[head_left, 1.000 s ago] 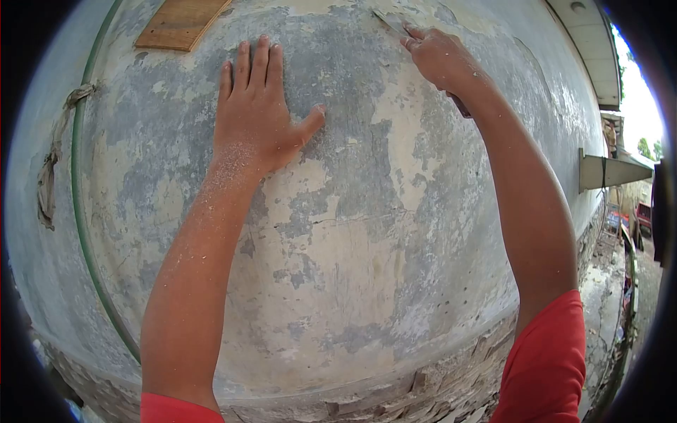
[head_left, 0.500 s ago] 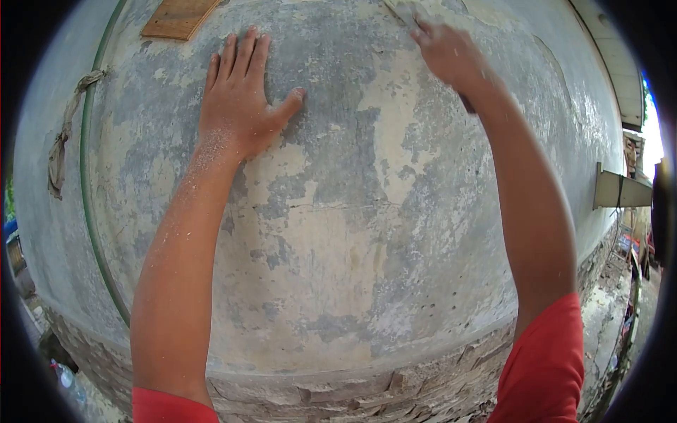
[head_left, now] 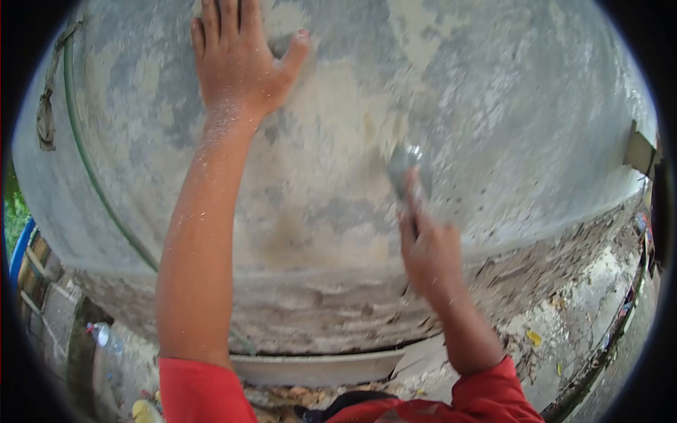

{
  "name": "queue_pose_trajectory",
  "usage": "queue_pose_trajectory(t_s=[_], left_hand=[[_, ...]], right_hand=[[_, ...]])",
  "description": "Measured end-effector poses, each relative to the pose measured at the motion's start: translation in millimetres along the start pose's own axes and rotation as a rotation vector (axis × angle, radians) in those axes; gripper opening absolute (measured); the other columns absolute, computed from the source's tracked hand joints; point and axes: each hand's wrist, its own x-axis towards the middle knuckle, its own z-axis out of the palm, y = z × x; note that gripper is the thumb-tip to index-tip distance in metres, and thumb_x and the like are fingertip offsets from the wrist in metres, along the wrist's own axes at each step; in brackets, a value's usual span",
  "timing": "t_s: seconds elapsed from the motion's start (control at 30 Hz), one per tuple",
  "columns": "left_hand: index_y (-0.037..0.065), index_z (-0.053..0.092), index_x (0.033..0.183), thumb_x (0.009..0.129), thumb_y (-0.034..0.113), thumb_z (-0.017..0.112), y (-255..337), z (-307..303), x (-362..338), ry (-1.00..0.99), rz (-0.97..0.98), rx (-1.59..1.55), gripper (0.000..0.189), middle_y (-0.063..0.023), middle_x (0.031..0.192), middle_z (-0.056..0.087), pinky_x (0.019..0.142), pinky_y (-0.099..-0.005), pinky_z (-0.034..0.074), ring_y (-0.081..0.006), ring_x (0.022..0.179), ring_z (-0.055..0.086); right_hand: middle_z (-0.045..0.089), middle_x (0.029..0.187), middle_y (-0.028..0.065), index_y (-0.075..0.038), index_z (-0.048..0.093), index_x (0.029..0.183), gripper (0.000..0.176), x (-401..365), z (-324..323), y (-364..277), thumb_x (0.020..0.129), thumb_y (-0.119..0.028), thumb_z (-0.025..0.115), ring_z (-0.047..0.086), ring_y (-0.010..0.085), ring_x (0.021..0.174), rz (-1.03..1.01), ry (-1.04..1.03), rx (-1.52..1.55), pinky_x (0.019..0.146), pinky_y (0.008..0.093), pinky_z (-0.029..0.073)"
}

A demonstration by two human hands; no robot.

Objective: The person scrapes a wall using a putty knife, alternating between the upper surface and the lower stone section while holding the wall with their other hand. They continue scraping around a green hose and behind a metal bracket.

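My left hand (head_left: 243,67) lies flat on the wall (head_left: 317,141), fingers spread and thumb out to the right; pale dust covers its wrist and forearm. Lower and to the right, my right hand (head_left: 431,257) is wrapped round the handle of a scraper (head_left: 409,169), one finger stretched along toward the blade. The grey metal blade points up against the wall, slightly blurred by motion. Patches of cream paint and bare grey plaster show on the wall around both hands.
A green hose (head_left: 84,155) runs down the wall at the left, with a rag (head_left: 46,116) tied near its top. Rough stonework (head_left: 317,310) borders the wall's foot. A plastic bottle (head_left: 106,338) lies at lower left, and a bracket (head_left: 640,149) juts out at right.
My right hand has swept down the wall with the scraper, from the top to lower down. The view has tilted downward; my left hand stays flat on the wall.
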Motion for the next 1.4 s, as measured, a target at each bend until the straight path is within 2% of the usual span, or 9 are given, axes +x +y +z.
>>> queue_pose_trajectory(t_s=[0.1, 0.13, 0.27, 0.43, 0.67, 0.77, 0.93, 1.3, 1.4], left_hand=[[0.005, 0.016, 0.151, 0.086, 0.048, 0.051, 12, -18, -30, -0.184, -0.074, 0.024, 0.085, -0.0151, 0.158, 0.014, 0.118, -0.0505, 0.006, -0.0366, 0.146, 0.008], [0.006, 0.015, 0.152, 0.087, 0.049, 0.05, 11, -21, -43, -0.251, -0.087, 0.017, 0.085, -0.014, 0.159, 0.01, 0.118, -0.0528, 0.005, -0.0386, 0.146, 0.005], [0.019, 0.02, 0.153, 0.092, 0.053, 0.04, -2, -21, -139, -0.27, 0.014, -0.12, 0.072, -0.0107, 0.16, 0.009, 0.116, -0.0536, 0.003, -0.0356, 0.147, 0.002], [0.016, 0.03, 0.15, 0.093, 0.037, 0.05, -16, -82, -249, -0.587, -0.072, -0.378, 0.064, -0.0126, 0.16, 0.01, 0.115, -0.0567, 0.009, -0.0391, 0.146, 0.004], [0.0, 0.046, 0.134, 0.091, 0.02, 0.054, -11, -189, -348, -0.555, -0.637, -1.163, 0.048, -0.0199, 0.144, 0.041, 0.106, -0.0461, 0.034, -0.0359, 0.132, 0.042], [-0.002, 0.046, 0.133, 0.092, 0.017, 0.054, -21, -217, -367, -0.676, -1.293, -1.653, 0.045, -0.0178, 0.134, 0.049, 0.101, -0.0382, 0.04, -0.0259, 0.122, 0.051], [-0.001, 0.042, 0.135, 0.098, 0.016, 0.046, -63, -235, -382, -0.829, -1.515, -1.818, 0.04, -0.0133, 0.123, 0.055, 0.098, -0.0324, 0.042, -0.0183, 0.113, 0.054], [0.001, 0.047, 0.131, 0.104, 0.021, 0.037, -74, -258, -371, -0.873, -1.696, -1.658, 0.035, -0.0101, 0.112, 0.056, 0.091, -0.026, 0.041, -0.0127, 0.103, 0.052], [0.0, 0.05, 0.127, 0.104, 0.023, 0.039, -75, -267, -376, -0.854, -1.792, -1.543, 0.034, -0.0065, 0.097, 0.059, 0.077, -0.0253, 0.045, -0.0113, 0.086, 0.054]], right_hand=[[0.046, 0.054, 0.0129, -0.023, 0.041, 0.145, 0.052, 46, -20, -29, 0.096, -0.017, 0.054, 0.038, 0.0144, 0.043, 0.007, 0.111, 0.028, 0.045, 0.0335, 0.04], [0.063, 0.067, 0.0181, -0.021, 0.041, 0.144, 0.052, 58, -29, -42, 0.094, -0.02, 0.055, 0.059, 0.0342, 0.05, 0.123, 0.025, 0.064, 0.049, 0.0431, 0.045], [0.066, 0.073, 0.0199, -0.022, 0.039, 0.145, 0.054, 42, 4, -47, 0.094, -0.02, 0.055, 0.062, 0.0371, 0.058, 0.02, 0.171, 0.108, 0.052, 0.0415, 0.047], [0.063, 0.071, 0.0226, -0.023, 0.03, 0.149, 0.063, -84, 84, -45, 0.092, -0.02, 0.057, 0.061, 0.0398, 0.059, 0.114, -0.233, 0.095, 0.054, 0.043, 0.048], [0.062, 0.073, 0.0172, -0.008, 0.016, 0.152, 0.075, -144, 129, -133, 0.091, -0.017, 0.059, 0.058, 0.0239, 0.06, 0.399, -0.307, 0.301, 0.061, 0.0348, 0.047], [0.063, 0.077, 0.0142, 0.0, 0.008, 0.15, 0.082, -160, 154, -171, 0.091, -0.017, 0.06, 0.057, 0.0181, 0.063, 0.398, -0.193, 0.561, 0.06, 0.0336, 0.047], [0.061, 0.067, 0.0113, 0.003, 0.05, 0.098, 0.031, -178, 178, -216, 0.09, -0.022, 0.065, 0.059, 0.0155, 0.058, 0.468, -0.165, 0.589, 0.054, 0.0327, 0.046], [0.057, 0.099, 0.0034, -0.001, 0.049, 0.111, 0.023, -195, 199, -240, 0.094, -0.014, 0.057, 0.051, 0.0082, 0.087, 0.499, -0.205, 0.944, 0.076, 0.0248, 0.042], [0.054, 0.124, 0.0162, 0.003, 0.043, 0.134, 0.055, -203, 220, -229, 0.092, -0.029, 0.059, 0.051, 0.0212, 0.113, 0.333, -0.24, 0.902, 0.094, 0.0332, 0.04]])
